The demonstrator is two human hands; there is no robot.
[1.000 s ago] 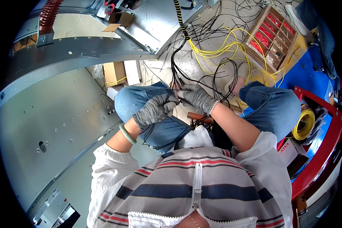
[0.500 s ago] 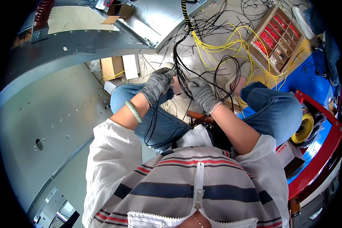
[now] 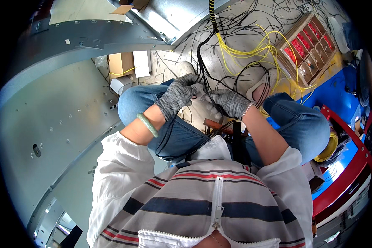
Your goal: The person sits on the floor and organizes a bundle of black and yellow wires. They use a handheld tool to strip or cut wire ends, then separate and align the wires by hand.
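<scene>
My left hand (image 3: 181, 94), in a grey knit glove, is closed round a bundle of black wires (image 3: 201, 62) that hangs down in front of me. Close by on its right, my right hand (image 3: 230, 103), gloved alike, pinches black wires from the same bundle. The fingertips of both hands nearly meet, and the exact strands between them are partly hidden. Loose ends of black wire droop below my left hand across my jeans. Higher up, the bundle joins a black-and-yellow wrapped harness (image 3: 212, 14), from which yellow wires (image 3: 250, 53) fan out to the right.
A wooden compartment box (image 3: 305, 73) with small red parts lies at the far right. Metal cabinet panels (image 3: 62, 111) stand on the left, with a cardboard box (image 3: 121, 65) behind. A red metal frame (image 3: 343, 177) is at the right. Wire offcuts litter the floor.
My hands have drawn closer together and slightly nearer to me, still on the black wires. The view has shifted a little, so the surroundings sit farther right at the far side.
</scene>
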